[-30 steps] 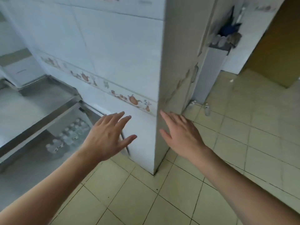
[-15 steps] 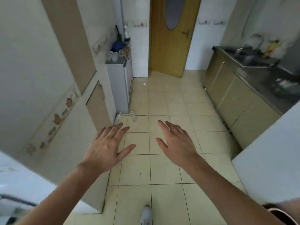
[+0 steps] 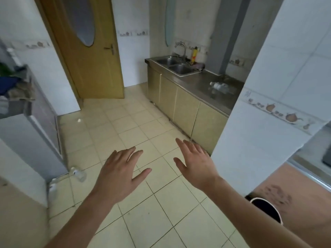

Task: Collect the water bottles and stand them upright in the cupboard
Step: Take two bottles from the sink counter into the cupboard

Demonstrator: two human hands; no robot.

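Both hands empty, left hand [image 3: 119,173] and right hand [image 3: 196,164] with grip open, so collecting's barely begun: clear plastic water bottles [image 3: 78,173] lie on the cream tiled floor [image 3: 161,212], more on the steel bench [image 3: 219,85].

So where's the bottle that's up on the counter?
In the head view, the bottle lies on its side on the steel counter at the right, a little nearer than the double sink and beside the white tiled pillar.

Glossy tiled floor [image 3: 143,126], brushed-metal sink [image 3: 180,68] and counter [image 3: 202,86], smooth wooden door [image 3: 93,68], clear plastic bottles [image 3: 78,173].
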